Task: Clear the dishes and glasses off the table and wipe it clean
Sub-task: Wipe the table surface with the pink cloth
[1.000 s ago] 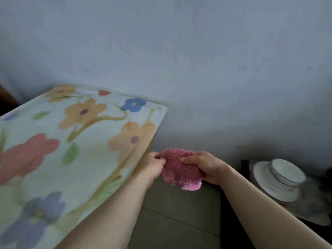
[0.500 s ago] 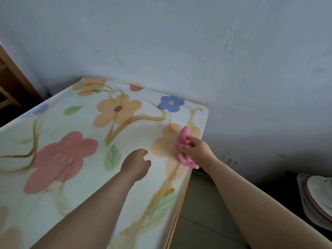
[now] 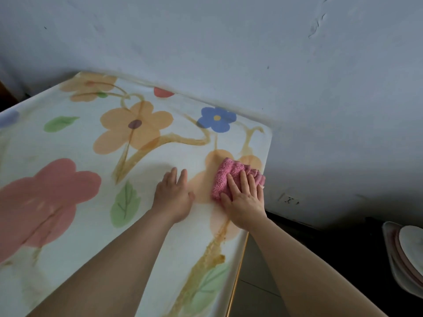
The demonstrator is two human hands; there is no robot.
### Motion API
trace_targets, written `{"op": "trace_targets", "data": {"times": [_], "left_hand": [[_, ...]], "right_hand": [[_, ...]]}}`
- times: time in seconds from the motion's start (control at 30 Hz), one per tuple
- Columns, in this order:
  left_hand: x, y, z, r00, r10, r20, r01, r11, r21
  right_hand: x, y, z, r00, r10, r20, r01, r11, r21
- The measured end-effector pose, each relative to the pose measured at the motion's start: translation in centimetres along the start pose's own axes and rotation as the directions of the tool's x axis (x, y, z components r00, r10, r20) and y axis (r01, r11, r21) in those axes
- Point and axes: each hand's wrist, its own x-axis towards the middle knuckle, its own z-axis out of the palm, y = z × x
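Table [image 3: 68, 225] with a flowered covering stands against the wall [image 3: 229, 53]. Your right hand [image 3: 246, 197] lies flat on the pink cloth [image 3: 225, 177], fingers straight and spread, pressing it to the surface near the table's far right corner. Your left hand [image 3: 172, 197] rests palm-down just beside the cloth, fingers straight, gripping nothing. Stacked plates [image 3: 409, 252] sit off the table, well apart at the right. Brownish marks follow the printed stems; whether print or soiling cannot be told.

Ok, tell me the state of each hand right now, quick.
Left hand: open, flat on the floral tablecloth, holding nothing.
Right hand: open, straight fingers pressing the pink terry cloth onto the tablecloth.
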Motion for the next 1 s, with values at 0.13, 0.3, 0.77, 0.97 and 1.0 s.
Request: {"op": "trace_targets", "data": {"times": [0.13, 0.3, 0.77, 0.97, 1.0], "left_hand": [[2.2, 0.4, 0.4, 0.998, -0.062, -0.018, 0.061, 0.998, -0.012], [4.9, 0.7, 0.8, 0.974, -0.106, -0.199, 0.111, 0.994, 0.014], [9.4, 0.4, 1.9, 0.869, -0.180, -0.461, 0.175, 0.983, -0.054], [9.2, 0.4, 2.0, 0.855, -0.172, -0.490, 0.178, 0.983, -0.033], [9.2, 0.4, 2.0, 0.854, -0.170, -0.492, 0.177, 0.984, -0.032]], "right_hand": [[1.8, 0.5, -0.7, 1.000, -0.024, -0.006, 0.024, 1.000, -0.002], [5.3, 1.9, -1.8, 0.998, -0.064, -0.029, 0.063, 0.998, -0.012], [20.5, 6.4, -6.7, 0.998, 0.023, -0.054, -0.021, 0.999, 0.030], [23.0, 6.1, -7.5, 0.995, 0.054, -0.086, -0.054, 0.999, 0.004], [22.9, 5.9, -7.3, 0.993, 0.059, -0.098, -0.060, 0.998, -0.012]]}}
